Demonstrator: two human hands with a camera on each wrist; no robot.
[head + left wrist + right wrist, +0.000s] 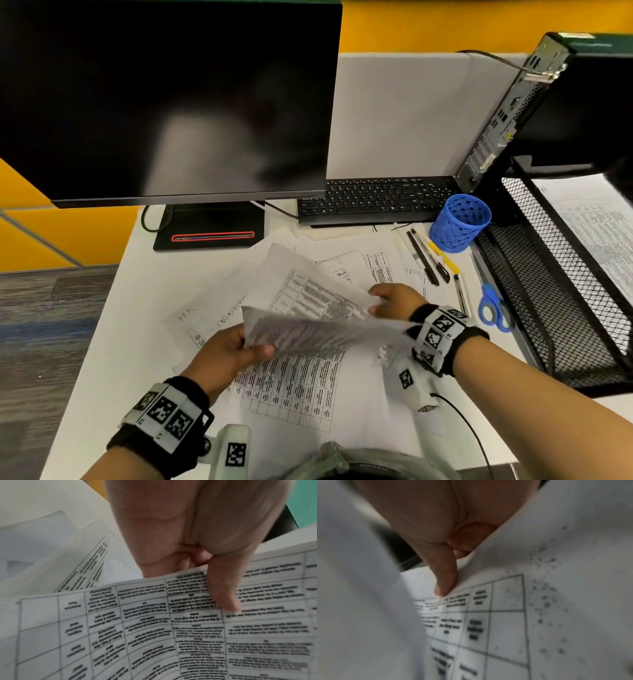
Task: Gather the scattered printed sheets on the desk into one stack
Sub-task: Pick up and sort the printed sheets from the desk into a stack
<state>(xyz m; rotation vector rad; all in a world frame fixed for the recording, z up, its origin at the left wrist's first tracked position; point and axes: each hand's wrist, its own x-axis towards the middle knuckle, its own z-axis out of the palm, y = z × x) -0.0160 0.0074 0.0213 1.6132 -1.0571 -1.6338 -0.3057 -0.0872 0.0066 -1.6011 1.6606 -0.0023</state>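
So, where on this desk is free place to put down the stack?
Bare desk lies left of the scattered sheets, in front of the monitor base. The right is crowded: pens, blue cup, scissors, mesh tray.

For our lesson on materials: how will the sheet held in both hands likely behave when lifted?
Probably floppy: the sheet bows between the left hand and right hand. Likely light, since a thumb pinch holds it. It may slide over the loose sheets beneath.
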